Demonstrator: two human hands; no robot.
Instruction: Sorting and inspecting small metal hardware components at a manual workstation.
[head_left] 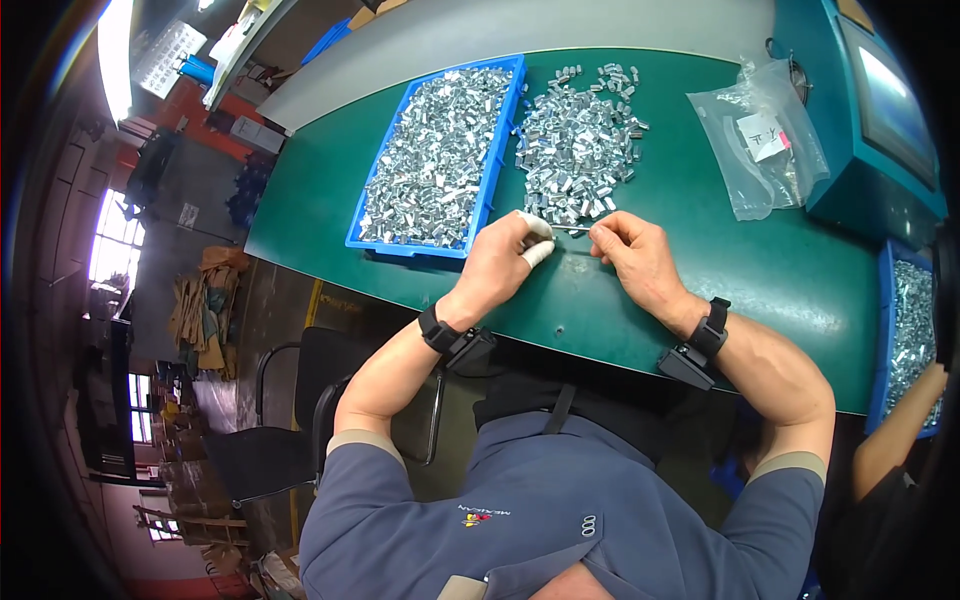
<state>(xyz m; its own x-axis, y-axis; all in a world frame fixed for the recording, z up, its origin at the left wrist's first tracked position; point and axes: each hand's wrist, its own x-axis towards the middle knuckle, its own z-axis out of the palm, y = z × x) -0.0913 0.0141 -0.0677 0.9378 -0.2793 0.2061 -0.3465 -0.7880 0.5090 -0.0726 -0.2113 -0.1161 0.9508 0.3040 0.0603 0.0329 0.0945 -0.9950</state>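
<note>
Both of my hands meet over the near part of the green table, just in front of a loose pile of small silvery metal pieces [580,150]. My right hand [643,262] pinches one end of a thin metal rod [572,228] between thumb and fingers. The rod's other end reaches the fingers of my left hand [497,262], which wear white finger covers and are closed together. Whatever those left fingers grip is hidden. To the left of the pile lies a blue tray [497,150] filled with similar metal pieces.
A clear plastic bag [745,185] with a white label lies at the right of the green table [700,130], beside a teal machine with a screen [893,90]. Another blue tray [885,330] of metal pieces stands at far right, near another person's arm [900,425]. Black chairs [262,462] stand left.
</note>
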